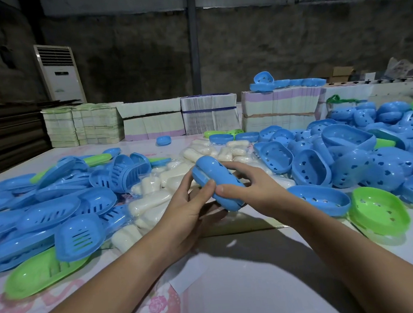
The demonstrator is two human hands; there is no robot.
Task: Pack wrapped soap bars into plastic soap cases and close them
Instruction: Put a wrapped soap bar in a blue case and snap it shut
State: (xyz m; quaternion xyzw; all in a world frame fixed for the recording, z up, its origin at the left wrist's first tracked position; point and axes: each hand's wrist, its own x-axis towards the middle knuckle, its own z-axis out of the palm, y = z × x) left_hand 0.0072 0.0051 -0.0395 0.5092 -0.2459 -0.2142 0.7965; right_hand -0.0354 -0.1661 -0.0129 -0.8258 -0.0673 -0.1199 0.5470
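Two hands on one blue soap case [217, 184], held just above the surface [260, 288] at centre. Left hand [192, 207] curled under and around the near-left end, thumb pressed on the upper shell. Right hand [247, 187] wrapped over the right side, thumb pinching the near end beside the left thumb. Both halves of the case brought together, seam showing along the left edge; probably being pressed closed, though not clear whether fully snapped. Contents hidden by the shells, so a soap bar inside only presumed.

Plenty left to do, judging by the piles. Wrapped soap bars [154, 202] heaped just beyond and to the left of the hands, stretching toward the far middle. Slotted blue lids [81, 210] stacked on the left, with a green lid [41, 270] at the near-left edge. Blue trays with heart-shaped holes [310, 168] heaped on the right, and a green tray [380, 210] near right. No finished, closed cases clearly told apart anywhere in the piles; possibly some among the rounded blue shapes at far right, too jumbled to say.

Stacks of flat printed cartons [197, 118] along the far edge, a few blue trays on top at right. Standing air conditioner [58, 74] against the far-left wall. Fingers of both hands largely hidden behind the case. Right-hand pile cut off by the frame.
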